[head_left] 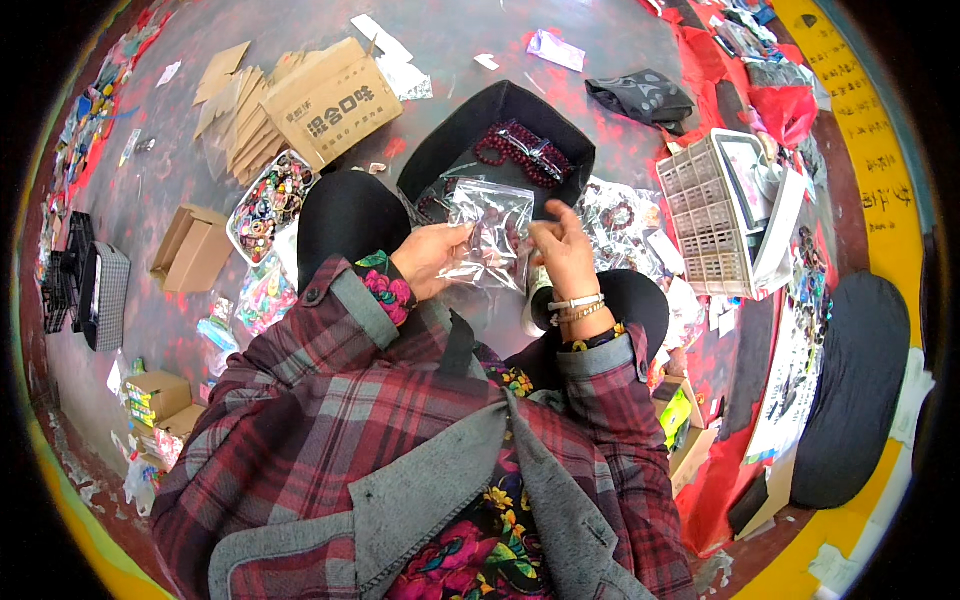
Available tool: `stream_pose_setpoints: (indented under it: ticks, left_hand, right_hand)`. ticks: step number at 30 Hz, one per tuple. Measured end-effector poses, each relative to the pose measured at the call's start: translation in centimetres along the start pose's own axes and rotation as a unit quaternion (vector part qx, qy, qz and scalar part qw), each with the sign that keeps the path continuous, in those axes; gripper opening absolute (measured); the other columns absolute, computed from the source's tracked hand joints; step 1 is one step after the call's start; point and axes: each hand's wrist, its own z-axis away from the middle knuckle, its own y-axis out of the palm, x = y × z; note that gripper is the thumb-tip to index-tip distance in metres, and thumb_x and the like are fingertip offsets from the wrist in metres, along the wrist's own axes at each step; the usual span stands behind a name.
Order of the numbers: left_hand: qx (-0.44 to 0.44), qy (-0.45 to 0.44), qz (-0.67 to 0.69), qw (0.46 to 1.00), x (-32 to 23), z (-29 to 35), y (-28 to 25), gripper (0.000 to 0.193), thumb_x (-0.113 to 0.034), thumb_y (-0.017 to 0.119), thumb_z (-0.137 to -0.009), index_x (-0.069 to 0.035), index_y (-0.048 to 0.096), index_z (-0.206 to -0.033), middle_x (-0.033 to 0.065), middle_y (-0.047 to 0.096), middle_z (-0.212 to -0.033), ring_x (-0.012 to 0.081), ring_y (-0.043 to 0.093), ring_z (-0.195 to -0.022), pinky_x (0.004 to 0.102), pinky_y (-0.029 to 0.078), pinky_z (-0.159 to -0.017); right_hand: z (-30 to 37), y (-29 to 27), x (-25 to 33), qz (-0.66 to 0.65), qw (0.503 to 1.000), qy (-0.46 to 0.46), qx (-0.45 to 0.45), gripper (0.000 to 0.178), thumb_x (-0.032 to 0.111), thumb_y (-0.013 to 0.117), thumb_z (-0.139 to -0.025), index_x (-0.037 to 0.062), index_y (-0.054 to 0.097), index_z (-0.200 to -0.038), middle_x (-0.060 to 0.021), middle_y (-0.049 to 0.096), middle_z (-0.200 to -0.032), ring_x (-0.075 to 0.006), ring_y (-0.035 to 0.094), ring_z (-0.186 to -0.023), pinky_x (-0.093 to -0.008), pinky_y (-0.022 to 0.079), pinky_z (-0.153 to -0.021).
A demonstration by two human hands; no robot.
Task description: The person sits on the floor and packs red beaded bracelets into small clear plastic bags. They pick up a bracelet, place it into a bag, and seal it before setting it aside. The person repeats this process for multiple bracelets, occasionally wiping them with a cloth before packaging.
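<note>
My left hand [430, 262] pinches clear plastic bag [488, 228] by left edge, probably keeping it taut; my right hand [568, 256], fingers half-curled, at right edge (can't tell if gripping). Bag above near edge of black open-topped box [442, 138], dark-red round-bead strands [522, 152] toward its right edge, seemingly within reach.

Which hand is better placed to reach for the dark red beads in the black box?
Probably the right hand: its fingers look nearer the dark red beads, while the left hand holds the clear bag.
</note>
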Motion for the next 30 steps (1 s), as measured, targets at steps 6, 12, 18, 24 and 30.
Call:
stream_pose_setpoints:
  ticks: [6,12,18,24,30]
  left_hand:
    - [-0.051,-0.01,0.052,0.997,-0.9,0.2,0.8,0.035,-0.023,0.029,-0.096,0.001,0.045,-0.116,0.0157,0.056,-0.108,0.0261,0.057,-0.098,0.0403,0.044,-0.089]
    - [-0.048,-0.028,0.066,0.996,-0.8,0.0,-0.3,0.032,-0.023,0.033,-0.095,0.0,0.046,-0.113,0.013,0.056,-0.107,0.0242,0.056,-0.099,0.0387,0.045,-0.089]
    - [-0.008,-0.077,-0.001,0.997,-1.7,0.9,0.9,0.05,-0.044,0.035,-0.093,0.0,0.047,-0.115,0.0143,0.061,-0.099,0.0244,0.06,-0.091,0.0361,0.048,-0.083]
    - [-0.157,0.082,-0.143,0.974,0.4,-0.7,-2.5,0.042,-0.045,0.045,-0.089,-0.005,0.049,-0.102,0.0046,0.06,-0.092,0.0124,0.056,-0.078,0.0289,0.045,-0.07]
    - [-0.122,0.138,-0.057,0.981,-0.6,0.6,0.9,0.058,-0.05,0.051,-0.085,-0.004,0.041,-0.119,0.0069,0.05,-0.105,0.015,0.046,-0.1,0.0324,0.04,-0.084]
  right_hand:
    - [2.1,0.0,3.5,0.291,0.867,-0.397,0.079,0.055,0.03,0.073,-0.063,0.005,0.055,-0.109,-0.0141,0.057,-0.107,-0.0298,0.053,-0.1,-0.0367,0.041,-0.086]
    - [2.8,1.9,1.9,0.452,0.711,-0.528,0.108,0.037,0.014,0.066,-0.068,0.0064,0.058,-0.103,-0.0089,0.06,-0.101,-0.0236,0.056,-0.095,-0.0345,0.043,-0.081]
    - [2.3,0.5,2.0,0.419,0.811,-0.409,0.013,0.031,0.012,0.058,-0.07,0.0079,0.058,-0.101,-0.009,0.062,-0.083,-0.0259,0.061,-0.076,-0.0339,0.046,-0.064]
    - [0.3,-1.7,1.2,-0.021,0.994,-0.096,-0.052,0.015,0.006,0.055,-0.085,-0.0008,0.064,-0.095,-0.0024,0.064,-0.077,-0.0075,0.057,-0.063,-0.0205,0.044,-0.057]
    - [0.0,-3.5,1.8,-0.262,0.96,0.095,-0.028,0.015,0.006,0.054,-0.085,-0.0012,0.059,-0.096,-0.007,0.063,-0.081,-0.0157,0.063,-0.065,-0.0223,0.05,-0.049]
